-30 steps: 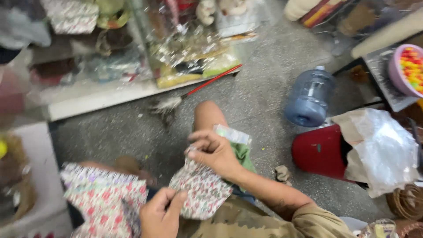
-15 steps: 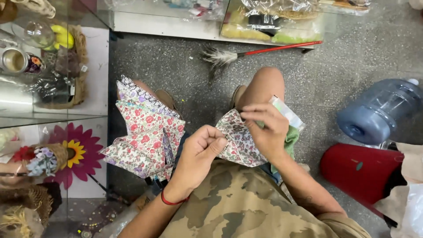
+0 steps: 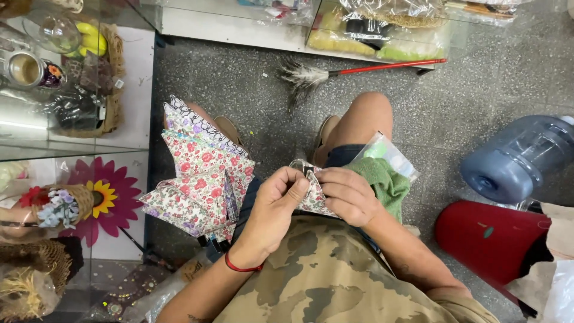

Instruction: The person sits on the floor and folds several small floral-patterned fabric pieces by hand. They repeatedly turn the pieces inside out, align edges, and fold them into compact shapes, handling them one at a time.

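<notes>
A speckled grey stone floor (image 3: 478, 90) carries a feather duster (image 3: 311, 76) with a red handle, lying just before a low white shelf edge. To the right, a blue water jug (image 3: 520, 157) rests on its side near a red container (image 3: 484, 239), with crumpled plastic bags (image 3: 553, 281) beside it.

Small floral fabric piece (image 3: 315, 200), pinched above lap

A small clear plastic packet (image 3: 390, 157) lies on the right thigh. Crinkled clear cellophane packages (image 3: 382, 27), seemingly holding yellow-green goods, sit on the low white shelf (image 3: 239, 33).
</notes>
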